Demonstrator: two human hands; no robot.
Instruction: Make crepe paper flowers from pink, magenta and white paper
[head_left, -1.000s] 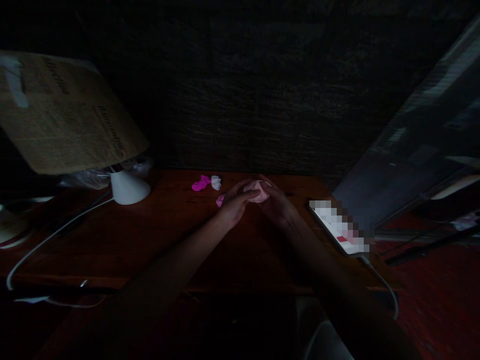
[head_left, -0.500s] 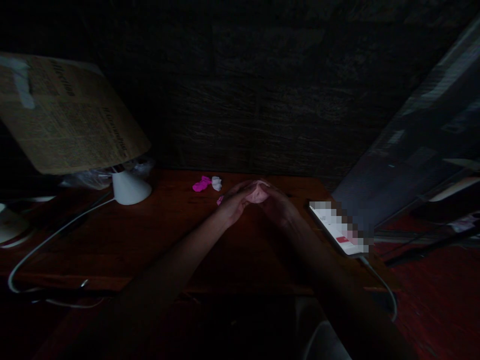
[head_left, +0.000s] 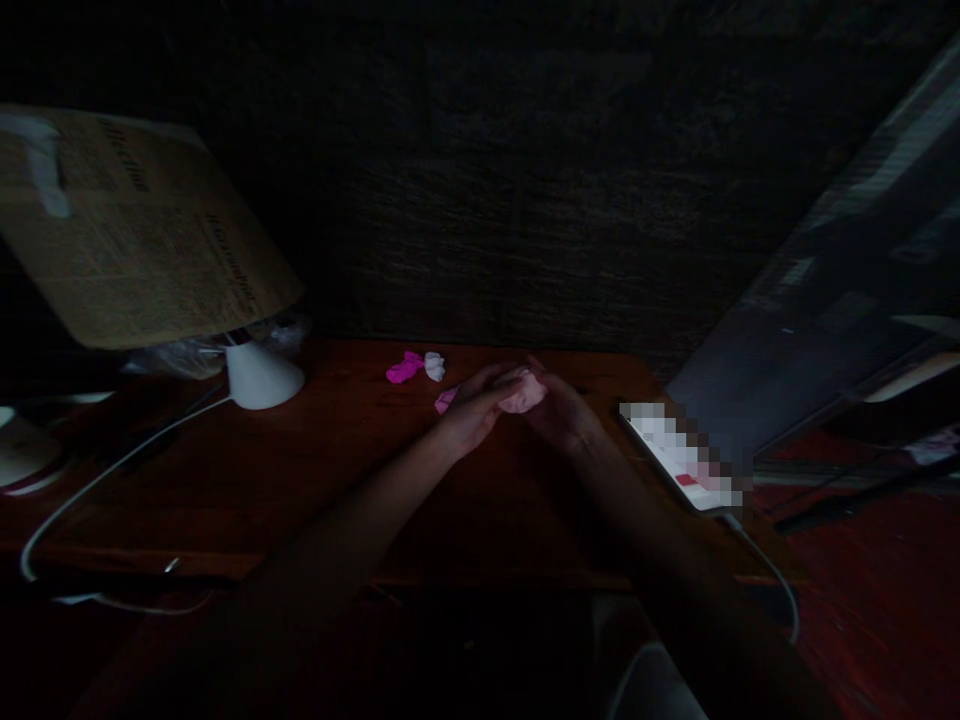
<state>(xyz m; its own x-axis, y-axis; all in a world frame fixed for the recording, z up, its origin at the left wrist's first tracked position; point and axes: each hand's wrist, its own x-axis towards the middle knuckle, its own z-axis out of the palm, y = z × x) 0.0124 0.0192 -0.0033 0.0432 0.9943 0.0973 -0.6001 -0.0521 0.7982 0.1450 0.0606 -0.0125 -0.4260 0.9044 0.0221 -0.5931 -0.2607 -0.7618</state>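
- Pale pink lump [head_left: 523, 391] sits between the palms, over the far part of the table [head_left: 337, 480]; I read no long axis, fingers cover part of it.
- Left hand [head_left: 474, 415] curls round its left side, thumb across; right hand [head_left: 561, 410] cups its right. Both grip it; neither is clearly nearer.
- Small pink piece [head_left: 445, 400] lies just left of the left hand, partly hidden; magenta piece [head_left: 406, 368] and white piece [head_left: 434, 366] farther left.
- Wall [head_left: 510, 220] bounds the far edge; phone [head_left: 667, 455] lies right. I judge more room toward the near edge.
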